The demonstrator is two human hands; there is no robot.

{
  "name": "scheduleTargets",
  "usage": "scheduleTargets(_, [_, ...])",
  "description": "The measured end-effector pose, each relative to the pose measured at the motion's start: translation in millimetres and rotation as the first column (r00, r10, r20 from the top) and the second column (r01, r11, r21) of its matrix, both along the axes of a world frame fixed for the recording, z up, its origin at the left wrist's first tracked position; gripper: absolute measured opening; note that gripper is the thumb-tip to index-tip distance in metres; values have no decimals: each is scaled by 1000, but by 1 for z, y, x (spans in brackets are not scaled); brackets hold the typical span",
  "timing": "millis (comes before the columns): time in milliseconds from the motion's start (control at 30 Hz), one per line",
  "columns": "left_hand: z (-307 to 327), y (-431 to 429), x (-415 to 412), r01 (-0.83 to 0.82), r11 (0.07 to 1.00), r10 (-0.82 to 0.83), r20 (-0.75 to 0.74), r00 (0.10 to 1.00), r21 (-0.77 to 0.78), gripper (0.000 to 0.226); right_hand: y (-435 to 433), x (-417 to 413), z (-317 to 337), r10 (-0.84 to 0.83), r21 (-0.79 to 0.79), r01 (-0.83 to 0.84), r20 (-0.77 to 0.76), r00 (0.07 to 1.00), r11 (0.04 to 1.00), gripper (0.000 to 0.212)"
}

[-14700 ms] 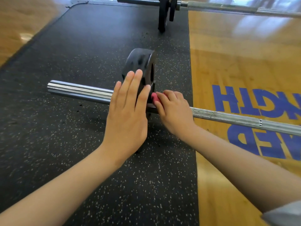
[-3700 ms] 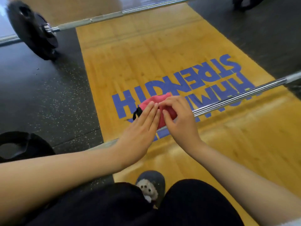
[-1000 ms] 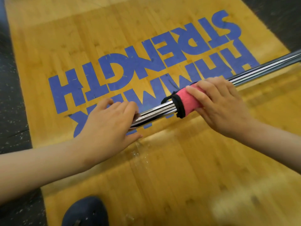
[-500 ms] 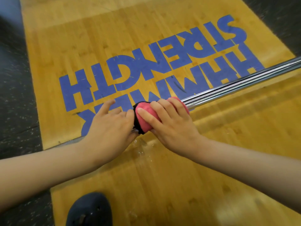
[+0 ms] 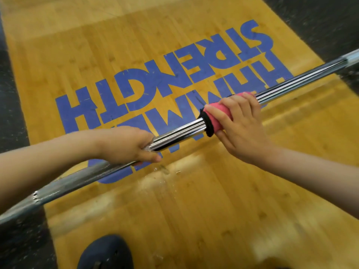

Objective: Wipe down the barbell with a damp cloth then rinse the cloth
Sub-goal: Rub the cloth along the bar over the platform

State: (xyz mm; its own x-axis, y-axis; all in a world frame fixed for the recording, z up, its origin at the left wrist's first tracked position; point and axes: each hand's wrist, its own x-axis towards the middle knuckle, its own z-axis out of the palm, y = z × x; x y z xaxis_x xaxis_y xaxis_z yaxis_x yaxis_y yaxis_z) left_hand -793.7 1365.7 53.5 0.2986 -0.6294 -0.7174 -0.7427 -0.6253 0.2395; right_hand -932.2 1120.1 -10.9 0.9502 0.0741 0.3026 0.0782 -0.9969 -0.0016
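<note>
Chrome barbell (image 5: 178, 133) runs diagonally across the view, lower left to upper right, low over the floor. I cannot tell whether it touches the floor. Pink cloth (image 5: 215, 116) with a black hem is wrapped round the shaft, right of mid-frame, hem end facing the left hand.

Right hand (image 5: 242, 129) – fingers curled over the top of the cloth, clamping it round the bar. Left hand (image 5: 128, 146) – closed on the bare shaft, thumb underneath, apart from the cloth with a shiny stretch of bar between them. Left of that hand the shaft looks duller and knurled, with a ring mark near the frame edge.

Under the bar: yellow wooden platform (image 5: 194, 210) with large blue lettering (image 5: 155, 80), upside down from this view. Black rubber flooring (image 5: 11, 117) flanks the wood on both sides. Small specks on the wood just below the left hand; too small to identify. Dark shoe (image 5: 104, 253) at the bottom edge, on the wood.
</note>
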Motion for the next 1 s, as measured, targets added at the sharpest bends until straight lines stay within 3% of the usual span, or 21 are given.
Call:
scheduleTargets(67, [0,3,3,-126,992,120,-160,980,-24,45,21,4,-1,55,16,-56,27,998,998,52])
scheduleTargets(133, [-2,7,-7,-195,976,178,-153,972,-102,37,52,10,-6,122,14,-124,77,989,992,50])
scheduleTargets(200, [-7,14,-22,-128,964,153,91,984,-231,36,89,14,-14,152,6,-154,117,981,988,56])
scheduleTargets(300, [-13,24,-39,-22,957,150,423,894,-291,39,115,17,-19,168,-7,-169,157,973,986,66])
scheduleTargets(467, [-12,16,-50,30,971,114,565,817,-239,43,83,21,-14,304,-89,-292,183,935,952,61])
scheduleTargets(567, [-11,4,-51,47,976,88,581,809,-213,42,52,17,-9,279,-71,-271,164,946,960,54])
scheduleTargets(667, [-13,0,-45,149,945,64,609,790,-292,42,3,9,-5,211,-107,-200,98,973,974,48])
scheduleTargets(800, [-6,-4,-40,81,979,26,513,858,-185,48,-35,-1,-2,121,-130,-113,59,991,985,49])
scheduleTargets(900, [-3,-7,-30,58,992,-10,392,920,-111,53,-17,-3,-3,18,-45,-15,54,998,999,51])
scheduleTargets(1000, [-4,-7,-9,-89,995,86,-53,995,-52,65,6,-3,-6,-45,13,44,58,997,999,50])
